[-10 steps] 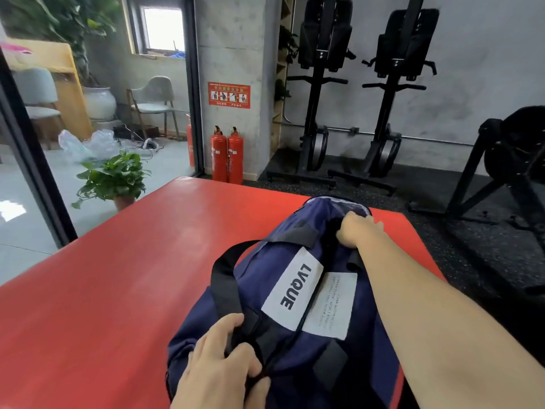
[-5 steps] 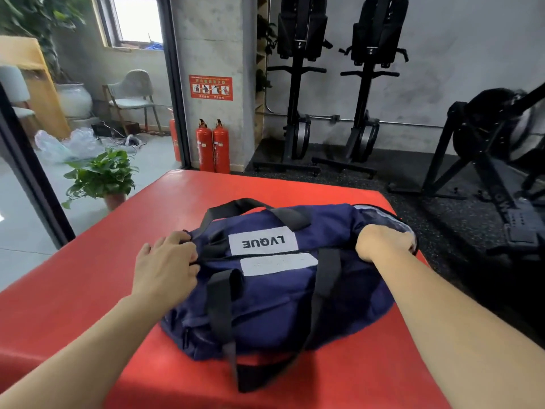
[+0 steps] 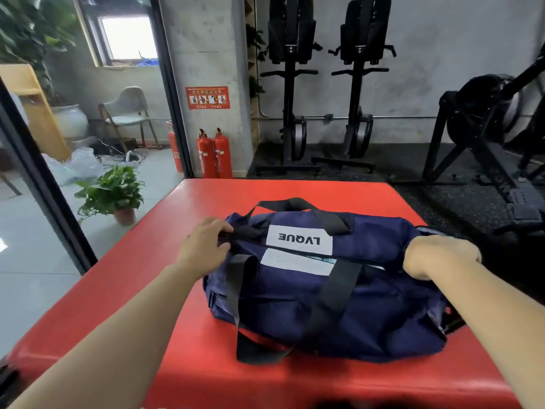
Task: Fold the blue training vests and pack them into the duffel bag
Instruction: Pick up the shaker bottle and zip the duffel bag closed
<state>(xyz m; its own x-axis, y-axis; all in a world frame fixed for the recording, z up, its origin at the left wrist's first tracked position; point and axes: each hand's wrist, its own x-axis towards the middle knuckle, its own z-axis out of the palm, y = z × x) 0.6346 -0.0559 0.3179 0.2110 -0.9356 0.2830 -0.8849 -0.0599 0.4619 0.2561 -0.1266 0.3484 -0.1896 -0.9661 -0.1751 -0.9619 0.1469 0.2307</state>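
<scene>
L hand (image 3: 203, 249) has fingers curled on the black webbing at the left end of the navy duffel bag (image 3: 295, 305). The bag lies across the red mat (image 3: 132, 290), toward its near right part, and looks full. No blue vests lie outside it, so folding and packing seem done. Top zip looks mostly closed, w/ a pale gap toward the right. R hand (image 3: 439, 256) grips the right end, fingers curled under. Prob. only the zip is left.

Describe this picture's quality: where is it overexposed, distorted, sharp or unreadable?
Head view: the window is blown out white; wide-angle distortion leans the door frame inward; the LVQUE label on the duffel bag reads sharply, though upside down; the white label below it is too soft to read.
</scene>
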